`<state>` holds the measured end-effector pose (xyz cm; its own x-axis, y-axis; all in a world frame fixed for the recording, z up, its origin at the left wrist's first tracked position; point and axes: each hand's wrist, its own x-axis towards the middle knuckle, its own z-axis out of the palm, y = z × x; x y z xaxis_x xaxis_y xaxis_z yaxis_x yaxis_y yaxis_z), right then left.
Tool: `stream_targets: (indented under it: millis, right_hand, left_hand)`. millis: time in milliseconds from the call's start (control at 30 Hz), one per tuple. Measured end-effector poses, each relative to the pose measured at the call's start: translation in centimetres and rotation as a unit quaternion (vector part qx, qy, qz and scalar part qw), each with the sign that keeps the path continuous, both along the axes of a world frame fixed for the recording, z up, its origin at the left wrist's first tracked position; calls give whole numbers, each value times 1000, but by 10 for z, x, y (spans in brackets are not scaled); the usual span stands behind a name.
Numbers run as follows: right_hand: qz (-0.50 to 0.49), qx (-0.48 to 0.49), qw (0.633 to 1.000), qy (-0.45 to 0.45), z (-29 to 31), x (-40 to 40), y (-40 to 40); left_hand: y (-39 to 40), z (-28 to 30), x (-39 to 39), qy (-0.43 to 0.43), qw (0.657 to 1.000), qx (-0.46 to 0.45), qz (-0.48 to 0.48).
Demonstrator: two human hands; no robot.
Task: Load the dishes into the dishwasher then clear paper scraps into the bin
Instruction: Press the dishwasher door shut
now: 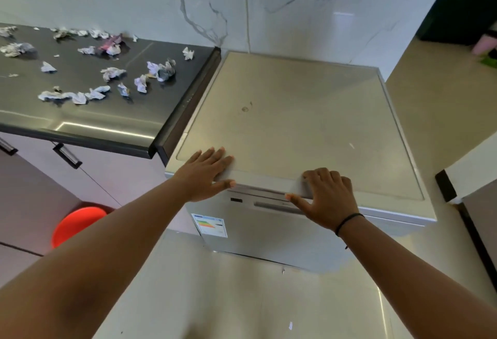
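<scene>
A silver dishwasher (295, 123) stands against the marble wall with its door closed. My left hand (207, 174) lies flat on the front left of its top, fingers straight, thumb over the front edge. My right hand (325, 199) rests on the front edge further right, fingers on top and thumb down by the door handle slot (271, 206). Several crumpled paper scraps (113, 72) lie scattered on the dark counter (80, 118) to the left. An orange-red bin (78, 224) stands on the floor below the counter. No dishes are in view.
Pale cabinets with black handles (67, 155) sit under the counter. A white ledge with a dark end (462, 177) juts in at the right. Light tiled floor (242, 298) spreads below the dishwasher. Someone's dark clothing (462, 8) shows at the top right.
</scene>
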<state>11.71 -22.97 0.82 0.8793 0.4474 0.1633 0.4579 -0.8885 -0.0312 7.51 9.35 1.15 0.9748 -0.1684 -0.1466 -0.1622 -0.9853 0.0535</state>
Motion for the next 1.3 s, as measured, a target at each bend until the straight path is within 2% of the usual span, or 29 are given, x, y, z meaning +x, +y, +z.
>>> stream_targets:
  millis: [200,500,633,1100,1300]
  right_hand:
    - [-7,0,998,56,13,37,113]
    - [-65,-21,997,30,46,124,258]
    - [-53,-38,998,10,60,144,278]
    - [-50,-31,991,-116,241,344,365]
    - [-75,-84,970,-216,296,434,401]
  left_hand:
    - [52,13,39,-5,1000,22,22]
    - [184,54,125,-40,999,4,20]
    - [201,68,147,-41,998,-23,29]
    - [234,195,298,-194,980,-41,27]
    - [242,213,355,-232,971,-48,33]
